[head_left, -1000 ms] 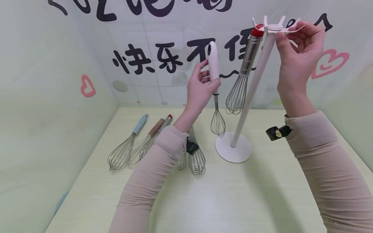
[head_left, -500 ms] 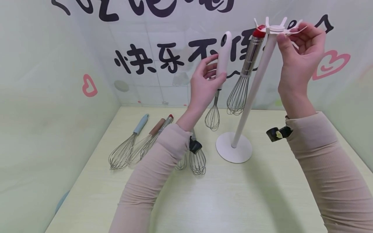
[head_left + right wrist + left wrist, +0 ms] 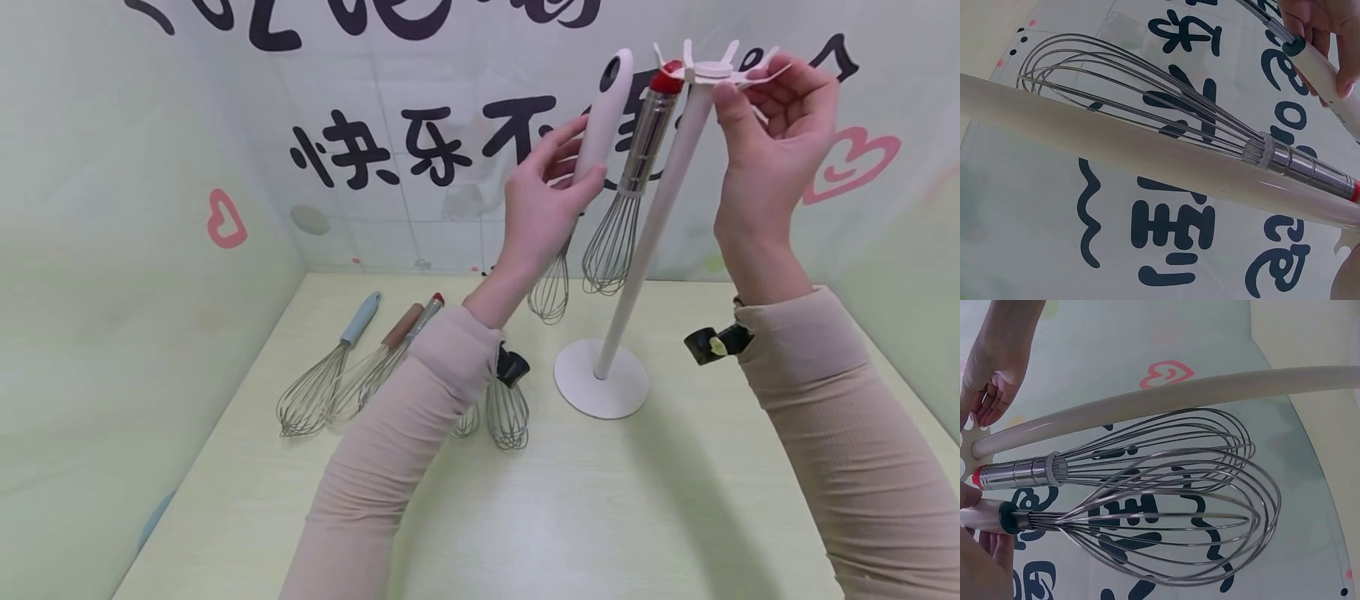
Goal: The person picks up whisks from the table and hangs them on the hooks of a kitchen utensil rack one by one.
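Observation:
My left hand [image 3: 546, 204] grips a whisk by its white handle [image 3: 606, 112], tilted up toward the right, its hole-ended tip near the rack top. The wire loops [image 3: 1172, 531] of that whisk hang down behind my wrist in the head view. A white upright stand [image 3: 660, 208] carries a ring of hooks [image 3: 711, 73] at its top. From one hook hangs a steel-handled whisk [image 3: 643, 146] with a red end. My right hand [image 3: 776, 158] pinches a hook on the ring's right side between thumb and fingers.
On the table's left lie a blue-handled whisk [image 3: 362, 321], a brown-handled whisk [image 3: 402, 327] and a red-tipped steel whisk [image 3: 429, 312]. More whisk wires [image 3: 508, 417] show under my left forearm. The stand's round base [image 3: 600, 400] rests on the table before a printed backdrop [image 3: 435, 242].
My left hand has moved up and to the right with the white-handled whisk, which now leans more toward the stand. My right hand has stayed at the hook.

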Demonstrator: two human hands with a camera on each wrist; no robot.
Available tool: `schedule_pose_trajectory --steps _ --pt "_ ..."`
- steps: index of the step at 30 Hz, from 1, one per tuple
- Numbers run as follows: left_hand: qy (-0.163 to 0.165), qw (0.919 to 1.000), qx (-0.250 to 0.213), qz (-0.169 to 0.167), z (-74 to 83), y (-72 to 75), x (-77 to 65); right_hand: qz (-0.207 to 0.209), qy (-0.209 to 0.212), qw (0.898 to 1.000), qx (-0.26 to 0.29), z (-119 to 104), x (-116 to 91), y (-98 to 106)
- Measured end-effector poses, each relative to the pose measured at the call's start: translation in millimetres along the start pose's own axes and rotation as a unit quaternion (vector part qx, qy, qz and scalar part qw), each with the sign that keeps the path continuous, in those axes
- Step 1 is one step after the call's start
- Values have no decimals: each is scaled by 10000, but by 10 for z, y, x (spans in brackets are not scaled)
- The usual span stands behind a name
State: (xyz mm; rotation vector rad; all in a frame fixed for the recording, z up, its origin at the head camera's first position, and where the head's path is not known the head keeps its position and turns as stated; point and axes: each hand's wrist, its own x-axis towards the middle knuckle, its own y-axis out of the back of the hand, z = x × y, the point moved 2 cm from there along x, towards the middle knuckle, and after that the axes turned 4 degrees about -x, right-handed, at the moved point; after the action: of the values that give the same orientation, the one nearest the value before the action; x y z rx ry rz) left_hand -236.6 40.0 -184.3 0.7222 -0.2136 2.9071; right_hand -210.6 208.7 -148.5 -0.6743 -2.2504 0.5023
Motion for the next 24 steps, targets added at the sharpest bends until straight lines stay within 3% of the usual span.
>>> schedule_pose_trajectory --steps 12,18,24 --pt "-263 9995 122 -148 28 -110 27 -2 52 10000 -3 14 15 -1" --pt "-193 9989 393 -149 35 -140 20 28 36 10000 6 17 19 9" --pt "-539 9983 218 -92 61 -148 13 18 23 10000 54 15 19 3"
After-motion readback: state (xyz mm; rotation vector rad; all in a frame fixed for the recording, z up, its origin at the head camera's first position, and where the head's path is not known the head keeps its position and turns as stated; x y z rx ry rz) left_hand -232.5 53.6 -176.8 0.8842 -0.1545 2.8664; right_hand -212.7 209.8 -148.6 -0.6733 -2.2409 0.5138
